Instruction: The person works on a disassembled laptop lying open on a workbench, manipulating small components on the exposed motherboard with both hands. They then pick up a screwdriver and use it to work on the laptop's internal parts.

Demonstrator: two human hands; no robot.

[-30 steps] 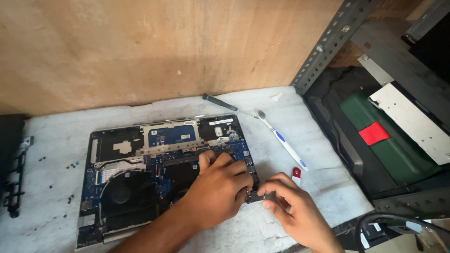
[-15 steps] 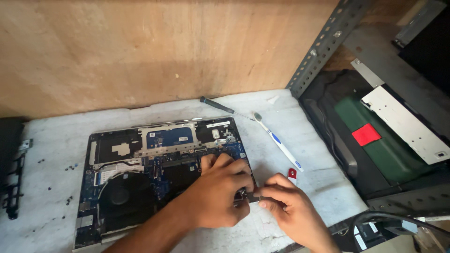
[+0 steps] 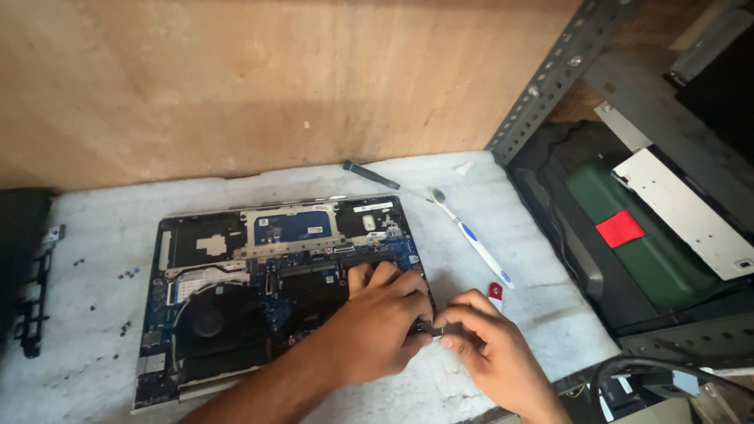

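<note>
An opened laptop [image 3: 275, 290], its back cover off and its circuit board and round fan exposed, lies flat on a pale stone-look bench top [image 3: 102, 228], near the middle of the scene. The person's left hand [image 3: 377, 326] rests palm down on the laptop's near right corner, fingers pressed together and curled over the edge. The right hand [image 3: 487, 345] meets it just off that corner, thumb and forefinger pinching a small dark part [image 3: 428, 328] at the laptop's right edge; what the part is cannot be told.

Just right of the hands lies a small red and white piece [image 3: 495, 291]. Farther back, a white and blue toothbrush [image 3: 471, 235] lies at an angle on the bench, and beyond it a dark-handled screwdriver [image 3: 373, 176] rests near the plywood wall [image 3: 236, 78]. Tiny dark screws [image 3: 126, 275] are scattered left of the laptop, with a black bracket [image 3: 31, 298] at the far left edge. At right, past a slotted metal upright [image 3: 550, 78], sits a green case [image 3: 636, 235] bearing a red patch.
</note>
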